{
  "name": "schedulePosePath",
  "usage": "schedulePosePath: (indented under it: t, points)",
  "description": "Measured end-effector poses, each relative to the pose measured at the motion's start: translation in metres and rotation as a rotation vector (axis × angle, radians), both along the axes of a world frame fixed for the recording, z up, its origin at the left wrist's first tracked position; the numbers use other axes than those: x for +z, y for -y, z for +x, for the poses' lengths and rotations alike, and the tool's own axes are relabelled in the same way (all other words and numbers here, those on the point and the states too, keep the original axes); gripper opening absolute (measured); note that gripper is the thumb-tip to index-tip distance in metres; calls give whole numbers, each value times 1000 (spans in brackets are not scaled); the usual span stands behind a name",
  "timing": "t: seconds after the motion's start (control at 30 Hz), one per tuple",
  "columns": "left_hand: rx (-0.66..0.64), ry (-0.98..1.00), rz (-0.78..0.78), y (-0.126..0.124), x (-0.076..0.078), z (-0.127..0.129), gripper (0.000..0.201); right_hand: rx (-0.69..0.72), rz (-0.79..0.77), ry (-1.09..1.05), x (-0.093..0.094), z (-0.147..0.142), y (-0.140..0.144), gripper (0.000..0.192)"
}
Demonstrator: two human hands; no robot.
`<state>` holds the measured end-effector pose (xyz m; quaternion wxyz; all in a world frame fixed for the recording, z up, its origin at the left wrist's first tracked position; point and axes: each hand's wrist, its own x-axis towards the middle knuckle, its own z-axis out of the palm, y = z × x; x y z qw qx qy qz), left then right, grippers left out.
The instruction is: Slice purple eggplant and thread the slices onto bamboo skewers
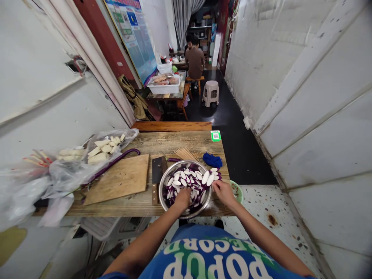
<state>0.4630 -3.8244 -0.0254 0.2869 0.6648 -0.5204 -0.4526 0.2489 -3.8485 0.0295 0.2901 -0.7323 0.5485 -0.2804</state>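
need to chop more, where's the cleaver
In the head view the cleaver lies on the wooden table, between the cutting board and the steel bowl.

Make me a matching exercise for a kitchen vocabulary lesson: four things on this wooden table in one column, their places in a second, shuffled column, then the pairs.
Things:
1. cleaver
2. blue cloth
3. cutting board
4. eggplant slices

Places:
A. inside the metal bowl
B. left of the cleaver, beside the plastic bags
C. between the cutting board and the bowl
D. behind the bowl, toward the green QR sticker

Pairs: 1-C, 2-D, 3-B, 4-A
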Motion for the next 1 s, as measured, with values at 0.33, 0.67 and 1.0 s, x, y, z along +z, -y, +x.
schedulePosePath:
  t: [0.33,0.67,1.0]
  points:
    - [111,-115,125,-1,6,21,10,41,11,-13,-3,4,-3,26]
    - [371,-1197,433,13,30,29,9,164,-19,-34,-2,18,-14,25]
    - [221,-1196,485,11,49,24,21,170,-33,-50,-2,22,-17,25]
